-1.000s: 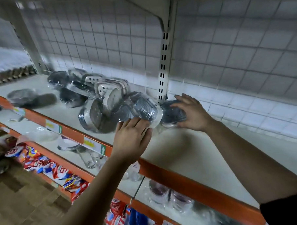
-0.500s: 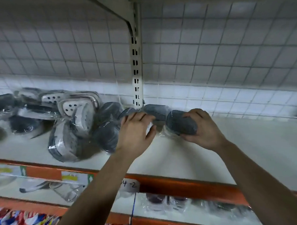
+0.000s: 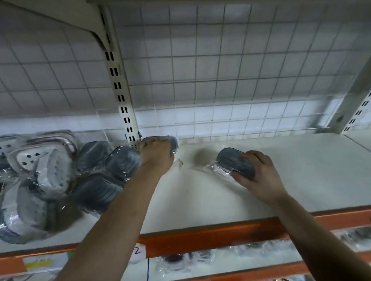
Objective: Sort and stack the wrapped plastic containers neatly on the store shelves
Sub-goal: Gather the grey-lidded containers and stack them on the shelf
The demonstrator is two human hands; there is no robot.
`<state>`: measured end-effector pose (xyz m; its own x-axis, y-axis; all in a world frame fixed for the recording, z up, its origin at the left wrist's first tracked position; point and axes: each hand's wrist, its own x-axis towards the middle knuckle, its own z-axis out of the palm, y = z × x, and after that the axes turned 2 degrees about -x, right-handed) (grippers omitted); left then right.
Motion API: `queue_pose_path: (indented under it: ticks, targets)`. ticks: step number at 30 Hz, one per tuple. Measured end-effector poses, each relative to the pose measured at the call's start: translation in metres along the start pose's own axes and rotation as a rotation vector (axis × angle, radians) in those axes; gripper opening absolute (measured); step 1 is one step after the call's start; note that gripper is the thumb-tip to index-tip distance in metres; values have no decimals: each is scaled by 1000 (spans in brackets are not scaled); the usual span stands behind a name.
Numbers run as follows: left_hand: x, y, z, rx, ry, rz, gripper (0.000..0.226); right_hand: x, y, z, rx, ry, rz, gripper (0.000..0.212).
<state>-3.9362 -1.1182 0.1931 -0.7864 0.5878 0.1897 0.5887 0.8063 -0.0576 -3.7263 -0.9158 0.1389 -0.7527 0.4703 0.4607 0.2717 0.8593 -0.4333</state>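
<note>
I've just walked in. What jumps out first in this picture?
Two bare arms reach onto a white shelf: the left hand holds a wrapped dark container by the slotted upright, and the right hand grips a second dark container farther right. At far left lies a jumbled pile of wrapped containers, grey and white.

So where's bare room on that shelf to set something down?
Bare shelf lies right of the right hand, and between it and the left hand, each gripping a dark container, to the orange edge. Left of the slotted post, wrapped containers crowd it.
</note>
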Motion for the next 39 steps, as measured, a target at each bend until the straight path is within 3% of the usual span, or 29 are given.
queue_pose_path:
  ticks: [7, 13, 16, 20, 27, 34, 39]
  targets:
    - [-5, 19, 2, 37, 88, 94, 27, 4, -1, 10, -27, 42, 23, 62]
    - [-5, 22, 6, -366, 53, 261, 26, 5, 1, 10, -33, 53, 85, 65]
    - [0, 13, 4, -485, -51, 227, 40, 4, -5, 6, -20, 63, 135, 68]
    - [8, 7, 9, -359, -194, 204, 61, 3, -9, 4, -58, 38, 161, 65]
    - [-14, 27, 10, -293, -50, 209, 76, -11, -1, -13, -146, -39, 187, 70]
    - [-42, 44, 13, -659, -58, 161, 64, -33, 16, -42, -148, -51, 249, 72]
    - [-62, 82, 1, -662, 25, 234, 62, -53, 33, -71, -70, 73, 281, 67]
